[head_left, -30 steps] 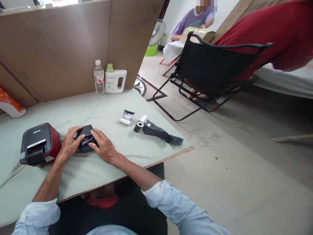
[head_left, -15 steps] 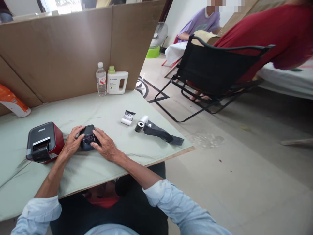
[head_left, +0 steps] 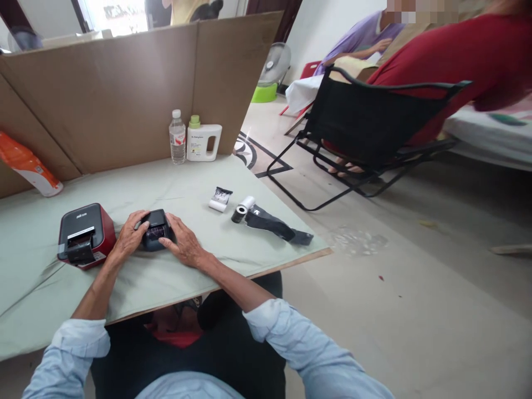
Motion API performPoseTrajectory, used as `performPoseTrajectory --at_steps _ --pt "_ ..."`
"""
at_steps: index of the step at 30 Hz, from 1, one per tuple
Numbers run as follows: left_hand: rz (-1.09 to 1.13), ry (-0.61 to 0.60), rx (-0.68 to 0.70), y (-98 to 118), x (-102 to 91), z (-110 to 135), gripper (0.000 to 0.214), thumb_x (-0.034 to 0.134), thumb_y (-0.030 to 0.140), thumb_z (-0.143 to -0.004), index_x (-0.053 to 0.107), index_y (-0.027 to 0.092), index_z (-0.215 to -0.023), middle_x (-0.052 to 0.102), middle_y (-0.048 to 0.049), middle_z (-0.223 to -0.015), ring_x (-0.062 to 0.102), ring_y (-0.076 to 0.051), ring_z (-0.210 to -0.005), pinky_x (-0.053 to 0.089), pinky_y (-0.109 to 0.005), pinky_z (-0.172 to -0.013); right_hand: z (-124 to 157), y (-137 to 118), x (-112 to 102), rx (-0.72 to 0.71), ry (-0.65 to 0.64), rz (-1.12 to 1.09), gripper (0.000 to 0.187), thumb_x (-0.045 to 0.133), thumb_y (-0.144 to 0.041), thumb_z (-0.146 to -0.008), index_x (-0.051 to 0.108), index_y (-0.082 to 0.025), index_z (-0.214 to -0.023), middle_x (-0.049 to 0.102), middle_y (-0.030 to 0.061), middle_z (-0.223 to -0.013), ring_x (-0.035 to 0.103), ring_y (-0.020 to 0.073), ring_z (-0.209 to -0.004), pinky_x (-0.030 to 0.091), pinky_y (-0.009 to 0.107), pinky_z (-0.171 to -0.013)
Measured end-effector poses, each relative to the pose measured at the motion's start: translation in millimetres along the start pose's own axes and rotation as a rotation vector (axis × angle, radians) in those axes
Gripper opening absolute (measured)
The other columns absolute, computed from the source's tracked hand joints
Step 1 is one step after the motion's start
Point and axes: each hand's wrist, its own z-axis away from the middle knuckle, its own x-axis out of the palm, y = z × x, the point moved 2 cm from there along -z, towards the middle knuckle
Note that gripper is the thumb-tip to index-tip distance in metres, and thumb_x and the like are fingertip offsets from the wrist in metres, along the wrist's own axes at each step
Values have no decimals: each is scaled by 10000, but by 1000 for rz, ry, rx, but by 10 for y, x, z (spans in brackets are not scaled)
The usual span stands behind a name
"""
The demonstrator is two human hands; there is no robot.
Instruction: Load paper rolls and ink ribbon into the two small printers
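A small black portable printer (head_left: 157, 218) lies on the table between my hands, with dark, shiny film or paper showing in its front part. My left hand (head_left: 130, 237) grips its left side, the thumb resting at the near left edge. On the opposite side my right hand (head_left: 183, 239) curves around the casing, its thumb on the front near the dark film. Just left of my left hand stands a larger red and black label printer (head_left: 86, 235), a dark strip coming out of its slot.
Right of my hands lie a small white roll with black print (head_left: 220, 199) and rolls with a long black strip (head_left: 270, 224). A water bottle (head_left: 177, 138), a white jug (head_left: 203, 143) and an orange bottle (head_left: 31, 166) stand by the cardboard screen (head_left: 137, 94). A folding chair (head_left: 374, 122) holds a person in red.
The view has shifted slightly, so the table things appear a little further right. My right thumb sits lower on the small printer, and more of the dark film shows.
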Motion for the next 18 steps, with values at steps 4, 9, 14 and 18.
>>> performPoseTrajectory --at_steps 4,9,14,18 --pt "6 -33 -3 -34 -19 -68 511 588 499 -934 686 215 -1349 646 -121 -1438 581 -296 -1384 426 -502 -1233 -11 22 -7 30 -2 -32 724 559 -521 -1046 349 -189 -1654 443 197 -1645 447 309 -1533 379 534 -1283" --pt "-10 -37 -5 -64 -24 -149 467 651 463 -886 726 232 -1284 700 -103 -1341 638 -297 -1281 488 -495 -1166 -11 -5 1 24 -22 4 657 560 -507 -1050 427 -216 -1624 414 171 -1674 428 302 -1546 381 516 -1284" --pt "-8 4 -45 -39 12 -169 417 684 391 -836 753 229 -1215 715 -94 -1249 671 -285 -1188 529 -483 -1104 -21 -1 3 28 -20 43 610 560 -470 -1057 468 -211 -1602 457 169 -1651 445 294 -1536 397 500 -1275" --pt "-29 -7 -64 20 11 -140 433 669 372 -843 742 223 -1242 710 -95 -1281 658 -288 -1220 517 -488 -1123 -18 7 3 31 -42 66 623 572 -451 -1052 446 -218 -1616 461 168 -1650 450 292 -1531 408 506 -1264"
